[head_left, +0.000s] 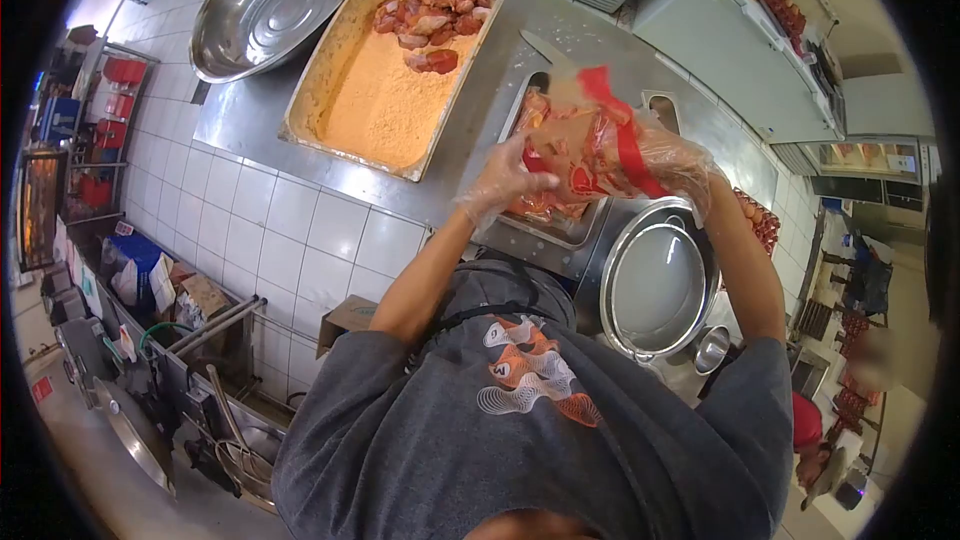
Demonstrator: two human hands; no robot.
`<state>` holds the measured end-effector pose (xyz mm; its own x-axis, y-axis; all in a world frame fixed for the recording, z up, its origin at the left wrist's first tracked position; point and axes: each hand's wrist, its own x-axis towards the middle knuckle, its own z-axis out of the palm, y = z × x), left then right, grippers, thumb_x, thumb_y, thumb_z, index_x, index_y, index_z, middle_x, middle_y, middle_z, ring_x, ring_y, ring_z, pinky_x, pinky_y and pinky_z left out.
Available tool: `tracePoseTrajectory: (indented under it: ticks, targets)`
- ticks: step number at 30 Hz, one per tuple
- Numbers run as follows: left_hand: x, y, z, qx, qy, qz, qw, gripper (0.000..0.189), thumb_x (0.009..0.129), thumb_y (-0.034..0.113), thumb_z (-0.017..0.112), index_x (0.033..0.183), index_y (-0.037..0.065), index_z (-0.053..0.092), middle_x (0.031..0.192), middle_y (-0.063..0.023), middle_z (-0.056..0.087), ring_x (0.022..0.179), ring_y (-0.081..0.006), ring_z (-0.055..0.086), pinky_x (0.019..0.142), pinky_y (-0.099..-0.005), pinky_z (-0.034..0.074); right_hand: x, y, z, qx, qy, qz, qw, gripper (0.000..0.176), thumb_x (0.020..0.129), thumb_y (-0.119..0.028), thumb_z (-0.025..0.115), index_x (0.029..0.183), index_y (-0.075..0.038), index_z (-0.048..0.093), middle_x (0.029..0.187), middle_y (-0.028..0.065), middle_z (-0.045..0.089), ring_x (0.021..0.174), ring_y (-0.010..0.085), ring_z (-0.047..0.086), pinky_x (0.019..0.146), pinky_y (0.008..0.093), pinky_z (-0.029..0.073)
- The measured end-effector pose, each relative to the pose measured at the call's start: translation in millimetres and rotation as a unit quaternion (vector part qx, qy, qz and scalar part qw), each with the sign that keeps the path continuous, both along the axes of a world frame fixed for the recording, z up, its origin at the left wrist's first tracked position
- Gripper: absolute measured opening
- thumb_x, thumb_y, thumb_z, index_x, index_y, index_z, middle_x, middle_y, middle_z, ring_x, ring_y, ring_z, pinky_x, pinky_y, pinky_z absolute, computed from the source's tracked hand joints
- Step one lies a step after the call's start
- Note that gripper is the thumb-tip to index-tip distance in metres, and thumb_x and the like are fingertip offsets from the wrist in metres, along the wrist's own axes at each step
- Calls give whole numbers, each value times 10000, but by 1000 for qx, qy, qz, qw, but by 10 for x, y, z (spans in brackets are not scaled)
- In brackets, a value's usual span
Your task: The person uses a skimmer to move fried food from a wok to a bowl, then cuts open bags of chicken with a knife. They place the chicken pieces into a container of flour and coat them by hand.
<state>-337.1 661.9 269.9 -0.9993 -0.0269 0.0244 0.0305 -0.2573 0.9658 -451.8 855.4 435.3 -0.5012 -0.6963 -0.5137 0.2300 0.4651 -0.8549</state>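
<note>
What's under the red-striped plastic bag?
A metal tray holding raw meat shows beyond the plastic bag. Whatever lies directly beneath is covered; can't tell.

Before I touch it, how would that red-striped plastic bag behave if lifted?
The plastic bag would probably be floppy, since its film creases between the left hand and right hand. It may feel slippery too, because the film shines and both hands wear clear plastic gloves.

A large steel bowl (280,15) sits at the far left corner of the counter (250,130); a white appliance (725,50) stands beyond the far edge. A cardboard box (346,316) shows off the near edge, red bins (122,71) past the left end.
</note>
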Motion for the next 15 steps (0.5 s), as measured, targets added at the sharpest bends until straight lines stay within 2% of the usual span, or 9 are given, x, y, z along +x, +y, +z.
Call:
tracePoseTrajectory:
  ticks: [1, 4, 5, 8, 11, 13, 15]
  targets:
    - [-6, 25, 149, -56, 74, 27, 995, 581, 738, 173, 862, 1216, -14, 589, 1081, -88, 683, 1004, -213, 648, 907, -367, 532, 21, -25, 49, 6, 17, 8, 1000, 520, 801, -170, 763, 1252, -10, 558, 1076, 80, 650, 841, 126, 624, 698, 269, 539]
    - [-71, -23, 889, -319, 152, 15, 935, 579, 681, 179, 890, 1170, 30, 618, 1031, -78, 685, 972, -209, 647, 886, -372, 523, 127, -158, 255, 24, 65, 35, 997, 472, 797, -147, 738, 1222, -30, 570, 989, 78, 645, 833, 120, 607, 681, 258, 517]
    - [-102, 23, 857, -264, 149, 5, 953, 565, 693, 157, 867, 1183, 34, 614, 1049, -79, 682, 978, -205, 645, 896, -367, 517, 145, -196, 335, 30, 82, 45, 995, 457, 795, -139, 730, 1212, -37, 573, 959, 77, 643, 831, 119, 601, 676, 254, 509]
    - [-198, 195, 614, -131, 118, -30, 984, 513, 738, 93, 796, 1211, 39, 603, 1074, -83, 676, 985, -201, 640, 909, -352, 506, 137, -289, 673, 161, 46, 142, 976, 391, 776, -106, 680, 1151, -37, 595, 826, 39, 619, 682, 100, 582, 528, 253, 473]
    - [-187, 286, 393, -113, 79, -44, 989, 434, 801, 38, 725, 1215, 25, 595, 1043, -80, 672, 968, -201, 640, 889, -335, 511, 134, -167, 852, 177, 3, 114, 978, 318, 766, -99, 674, 1071, -36, 612, 736, 15, 594, 559, 76, 528, 435, 241, 419]
    - [-167, 359, 227, -169, 102, 2, 980, 383, 839, 13, 682, 1212, 14, 593, 1024, -70, 667, 958, -190, 638, 874, -320, 515, 135, -116, 974, 158, 12, 76, 984, 290, 760, -85, 666, 1039, -32, 609, 733, 16, 588, 552, 73, 523, 431, 230, 400]
    - [-114, 543, -34, -39, 53, 5, 998, 374, 847, 19, 671, 1211, 5, 585, 1001, -74, 662, 952, -182, 639, 871, -308, 517, 69, 2, 1000, 154, 28, 66, 985, 239, 767, -64, 661, 994, -25, 595, 719, 21, 576, 536, 71, 511, 427, 215, 373]
